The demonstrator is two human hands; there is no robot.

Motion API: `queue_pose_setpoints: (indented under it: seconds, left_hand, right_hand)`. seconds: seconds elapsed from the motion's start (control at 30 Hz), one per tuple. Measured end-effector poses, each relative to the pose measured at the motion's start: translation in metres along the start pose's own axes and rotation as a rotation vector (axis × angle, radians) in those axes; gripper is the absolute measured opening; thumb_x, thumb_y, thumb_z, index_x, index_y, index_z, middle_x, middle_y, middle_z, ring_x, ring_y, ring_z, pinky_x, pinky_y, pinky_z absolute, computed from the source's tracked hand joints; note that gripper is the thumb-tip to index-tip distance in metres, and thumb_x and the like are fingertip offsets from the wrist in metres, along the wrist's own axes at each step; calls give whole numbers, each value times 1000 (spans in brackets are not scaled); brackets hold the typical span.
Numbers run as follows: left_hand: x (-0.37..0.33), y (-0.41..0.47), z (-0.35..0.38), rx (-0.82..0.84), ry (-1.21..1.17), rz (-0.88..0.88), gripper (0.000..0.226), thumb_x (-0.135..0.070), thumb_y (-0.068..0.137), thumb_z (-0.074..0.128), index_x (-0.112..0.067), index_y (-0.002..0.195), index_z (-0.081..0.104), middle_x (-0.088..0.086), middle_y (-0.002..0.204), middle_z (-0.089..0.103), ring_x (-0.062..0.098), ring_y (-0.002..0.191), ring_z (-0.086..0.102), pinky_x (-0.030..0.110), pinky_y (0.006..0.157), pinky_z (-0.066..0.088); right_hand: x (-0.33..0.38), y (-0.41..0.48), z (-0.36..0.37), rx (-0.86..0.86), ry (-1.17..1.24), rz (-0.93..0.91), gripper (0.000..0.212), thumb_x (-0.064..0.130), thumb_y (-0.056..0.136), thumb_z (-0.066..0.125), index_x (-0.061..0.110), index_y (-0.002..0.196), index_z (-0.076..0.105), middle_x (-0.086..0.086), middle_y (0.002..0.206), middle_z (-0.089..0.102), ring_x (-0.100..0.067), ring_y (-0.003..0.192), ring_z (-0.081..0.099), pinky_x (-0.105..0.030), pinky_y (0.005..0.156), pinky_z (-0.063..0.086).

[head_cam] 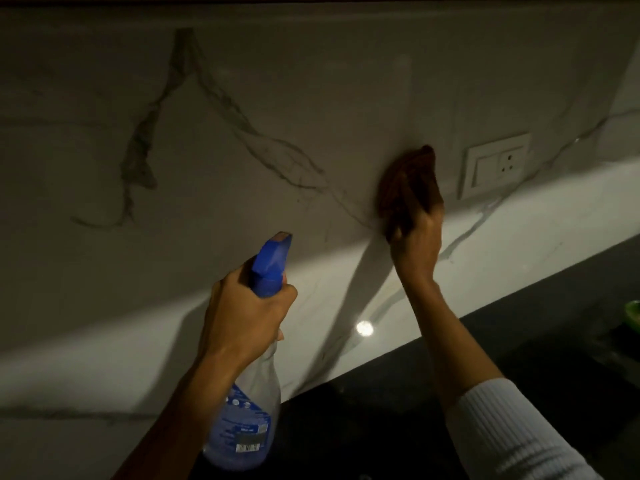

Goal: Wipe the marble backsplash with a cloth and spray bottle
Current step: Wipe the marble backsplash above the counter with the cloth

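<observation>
The spray bottle [256, 386] is closest, with the left hand [242, 313] wrapped tight around its neck and the blue nozzle aimed at the big marble backsplash [263, 98], so it looks ready to squirt more. Above the dark desk [398, 403], the right hand [415, 233] presses the small brown cloth [405, 181] flat on the marble to rub it, just beside the white wall socket [495, 164].

Cloth [408, 188] presses on the backsplash [242, 98] left of the socket plate [495, 164], above the counter [433, 375].
</observation>
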State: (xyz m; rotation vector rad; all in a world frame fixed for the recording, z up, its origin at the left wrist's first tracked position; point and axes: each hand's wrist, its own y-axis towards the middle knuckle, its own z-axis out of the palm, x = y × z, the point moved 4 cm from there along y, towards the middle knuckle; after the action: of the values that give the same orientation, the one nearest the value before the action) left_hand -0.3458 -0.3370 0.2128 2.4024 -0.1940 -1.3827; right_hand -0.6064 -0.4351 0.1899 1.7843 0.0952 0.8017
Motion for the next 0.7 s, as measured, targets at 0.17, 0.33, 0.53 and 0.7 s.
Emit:
queue_pose_setpoints:
  seconds: [0.17,0.33,0.53,0.7]
  left_hand:
    - [15,-6,9,0,65,-22,19,-15,72,66,-9,63,51,-2,45,46,10,35,53,36,49,51]
    - [33,-15,29,55,45,-62,10,-16,75,66,-17,80,58,14,64,62,23,48,61,45,54,59]
    - [45,-25,46,43,46,-116,15,-14,73,68,-16,72,53,0,51,51,17,41,54,46,53,59]
    - [53,-30,48,23,88,-154,18,-24,68,67,-21,65,50,-1,51,50,28,49,56,48,58,58]
  right_hand:
    - [-1,-83,14,102,9,160,58,-3,80,68,16,133,54,-11,149,34,-31,136,34,-37,108,36]
    - [8,-127,16,428,-183,-195,69,16,62,89,21,125,62,-12,130,53,-32,116,52,-40,73,58]
    - [-20,-73,-10,356,-81,-117,40,32,91,64,27,129,56,12,128,50,-4,115,51,-21,89,51]
    - [-50,-63,-15,161,20,226,39,4,89,61,19,126,60,-8,132,50,-24,121,50,-44,97,51]
